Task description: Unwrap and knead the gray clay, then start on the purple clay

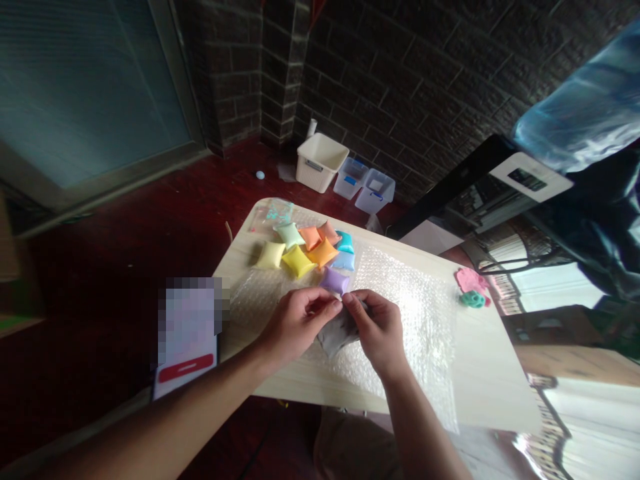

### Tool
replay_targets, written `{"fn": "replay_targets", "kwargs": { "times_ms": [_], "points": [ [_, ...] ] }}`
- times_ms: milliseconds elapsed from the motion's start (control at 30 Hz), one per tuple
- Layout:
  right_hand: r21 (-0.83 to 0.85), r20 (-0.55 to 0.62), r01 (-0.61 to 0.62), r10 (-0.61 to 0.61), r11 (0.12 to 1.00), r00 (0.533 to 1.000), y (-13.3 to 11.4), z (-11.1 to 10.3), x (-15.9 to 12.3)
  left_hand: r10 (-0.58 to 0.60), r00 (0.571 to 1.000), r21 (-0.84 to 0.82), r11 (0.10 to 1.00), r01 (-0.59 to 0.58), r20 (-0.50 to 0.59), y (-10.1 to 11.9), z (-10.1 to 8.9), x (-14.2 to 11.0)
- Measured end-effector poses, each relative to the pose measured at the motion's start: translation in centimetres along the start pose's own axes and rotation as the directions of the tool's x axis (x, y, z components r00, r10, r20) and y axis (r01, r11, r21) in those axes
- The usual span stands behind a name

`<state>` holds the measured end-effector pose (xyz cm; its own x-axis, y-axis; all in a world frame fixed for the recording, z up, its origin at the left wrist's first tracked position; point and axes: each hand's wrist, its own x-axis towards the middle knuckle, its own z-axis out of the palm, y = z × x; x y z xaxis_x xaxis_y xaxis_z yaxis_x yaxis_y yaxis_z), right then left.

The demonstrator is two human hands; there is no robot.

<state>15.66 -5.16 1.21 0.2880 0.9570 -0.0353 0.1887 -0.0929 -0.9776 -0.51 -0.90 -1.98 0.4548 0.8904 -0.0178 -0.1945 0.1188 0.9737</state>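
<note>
Glossy, wrinkled plastic was noted on the bubble wrap; a smooth, pale wood-look finish was observed on the tabletop; rough, dark brick was recorded on the wall.

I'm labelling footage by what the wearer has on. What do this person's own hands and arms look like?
The left hand and right hand are ungloved. Both slim forearms are bare where visible, with no sleeve, watch or bracelet showing. I see no ring, though some fingers are hidden.

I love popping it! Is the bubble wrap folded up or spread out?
Spread out. The bubble wrap lies wide and flat across the table, under the right hand.
</note>
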Motion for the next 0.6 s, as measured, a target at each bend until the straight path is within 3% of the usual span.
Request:
{"fn": "replay_targets", "kwargs": {
  "times_ms": [100, 267, 400, 600],
  "points": [
    [0.042, 0.015, -0.018, 0.018, 0.999, 1.000, -0.30, 0.17, -0.10, 0.008, 1.000, 0.024, 1.000, -0.008, -0.007, -0.01, -0.13, 0.13],
    [0.047, 0.144, -0.027, 0.020, 0.999, 0.989, -0.23, 0.18, 0.01, 0.020, 0.998, 0.055, 0.998, -0.017, -0.062, 0.42, -0.26, 0.00],
    [0.014, 0.070, 0.032, -0.033, 0.999, 0.997, 0.06, -0.04, 0.21, -0.022, 0.994, -0.032, 0.999, 0.019, -0.106, 0.15, -0.16, 0.05],
    [0.064, 0.011, -0.058, 0.057, 0.996, 0.998, 0.10, -0.29, 0.18, -0.021, 1.000, -0.003, 1.000, 0.021, -0.018, -0.43, -0.41, 0.31]
  ]
}}
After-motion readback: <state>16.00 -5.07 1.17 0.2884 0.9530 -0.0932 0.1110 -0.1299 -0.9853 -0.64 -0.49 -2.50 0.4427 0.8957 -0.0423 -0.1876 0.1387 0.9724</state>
